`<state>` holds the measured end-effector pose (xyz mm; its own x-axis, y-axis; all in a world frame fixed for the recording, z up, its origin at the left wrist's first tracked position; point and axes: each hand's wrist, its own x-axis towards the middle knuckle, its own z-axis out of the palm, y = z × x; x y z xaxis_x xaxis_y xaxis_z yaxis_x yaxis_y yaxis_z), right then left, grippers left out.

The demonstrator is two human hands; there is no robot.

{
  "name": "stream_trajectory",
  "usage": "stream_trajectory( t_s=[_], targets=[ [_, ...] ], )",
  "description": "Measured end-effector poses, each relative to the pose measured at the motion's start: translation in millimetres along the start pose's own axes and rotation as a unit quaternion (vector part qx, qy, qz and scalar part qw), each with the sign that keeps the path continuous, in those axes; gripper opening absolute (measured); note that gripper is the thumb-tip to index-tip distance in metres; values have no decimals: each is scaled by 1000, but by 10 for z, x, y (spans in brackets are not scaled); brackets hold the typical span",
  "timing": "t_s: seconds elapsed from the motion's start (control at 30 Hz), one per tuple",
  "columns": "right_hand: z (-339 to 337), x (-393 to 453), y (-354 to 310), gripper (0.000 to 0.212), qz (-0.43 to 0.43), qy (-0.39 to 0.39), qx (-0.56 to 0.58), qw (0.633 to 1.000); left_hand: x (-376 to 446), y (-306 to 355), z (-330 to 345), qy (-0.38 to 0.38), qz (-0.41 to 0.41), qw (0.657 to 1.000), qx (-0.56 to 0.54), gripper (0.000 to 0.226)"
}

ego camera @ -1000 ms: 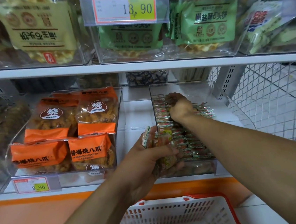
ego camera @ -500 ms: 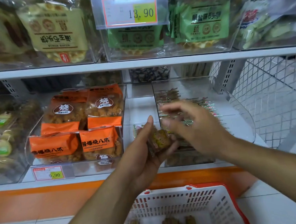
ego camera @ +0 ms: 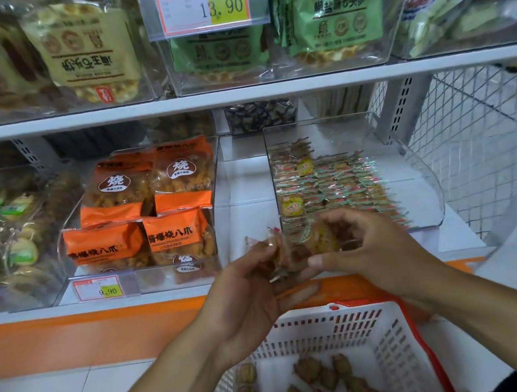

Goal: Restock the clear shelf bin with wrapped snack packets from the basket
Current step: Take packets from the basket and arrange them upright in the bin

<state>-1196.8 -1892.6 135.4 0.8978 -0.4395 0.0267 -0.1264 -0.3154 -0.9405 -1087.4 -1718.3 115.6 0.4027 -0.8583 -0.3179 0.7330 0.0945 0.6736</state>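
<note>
Because each small snack packet wrapped in crinkly clear film (ego camera: pixel 320 237) is judged light, soft-edged and slippery, with a crumbly piece inside, it is best pinched by its flat faces or by a crimped end seal rather than squeezed. A loose bunch of such packets is held in the curled fingers of the left hand (ego camera: pixel 254 287), just in front of the shelf edge, while one packet from that bunch is being pinched between the thumb and fingertips of the right hand (ego camera: pixel 364 245); motion blur hides the exact contact. More packets lie scattered in the white slotted plastic basket with a red rim (ego camera: pixel 390 338) below the hands. Rows of packets are already laid in the clear plastic shelf bin (ego camera: pixel 421 178) on the right, its rear part not yet filled. Orange bags of fried snacks (ego camera: pixel 144 214) are stocked in the neighbouring bin to the left, well clear of the path. The bin's raised front wall and the white upper shelf (ego camera: pixel 240 94) overhead are judged the only obstacles to be cleared.
</note>
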Motion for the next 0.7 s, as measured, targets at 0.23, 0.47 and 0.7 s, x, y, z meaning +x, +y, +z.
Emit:
stream_trajectory(
  t_s=[0.23,0.47,0.7],
  targets=[
    [-56,-9,83,59,73,-63,188,977,-28,-69,-25,2,20,1000,3,31],
    [-79,-39,114,25,128,-125,360,916,20,-126,-60,47,38,995,-73,46],
    [-106,-63,94,52,179,-141,345,910,84,-210,-37,109,135,985,11,60]
  ],
)
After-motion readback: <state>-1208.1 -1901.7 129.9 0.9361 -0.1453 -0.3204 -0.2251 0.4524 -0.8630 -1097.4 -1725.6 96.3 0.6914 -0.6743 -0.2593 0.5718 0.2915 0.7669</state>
